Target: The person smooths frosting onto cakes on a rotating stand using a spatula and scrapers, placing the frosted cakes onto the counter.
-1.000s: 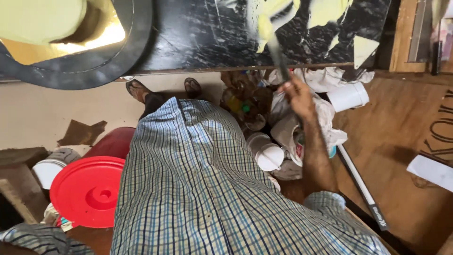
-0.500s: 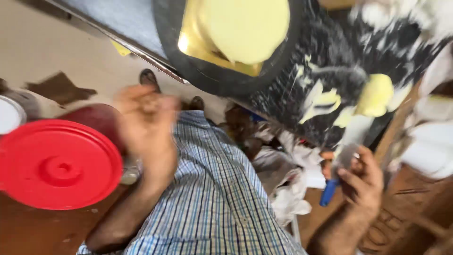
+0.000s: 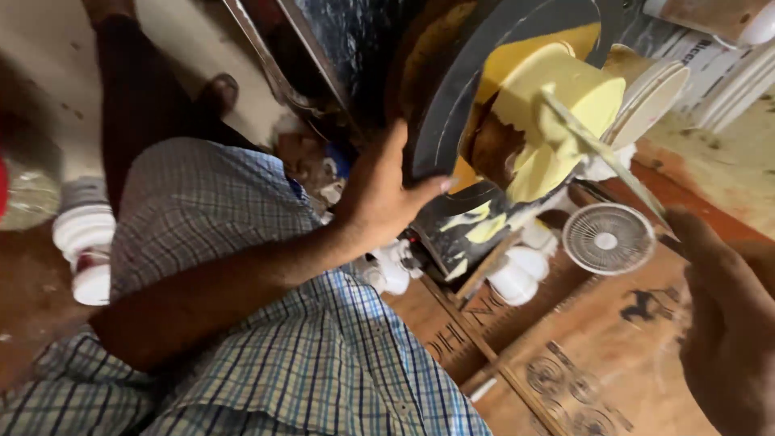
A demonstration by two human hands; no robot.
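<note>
My left hand (image 3: 379,198) grips the dark rim of the round board (image 3: 476,89); my right hand (image 3: 726,323) clasps a long scraper (image 3: 601,153) pressing into yellow paste (image 3: 549,105).

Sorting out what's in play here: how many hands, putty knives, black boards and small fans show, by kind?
Hands: 2, left hand and right hand
Putty knife: 1
Black board with yellow putty: 1
Small white fan: 1
Total: 5
</note>
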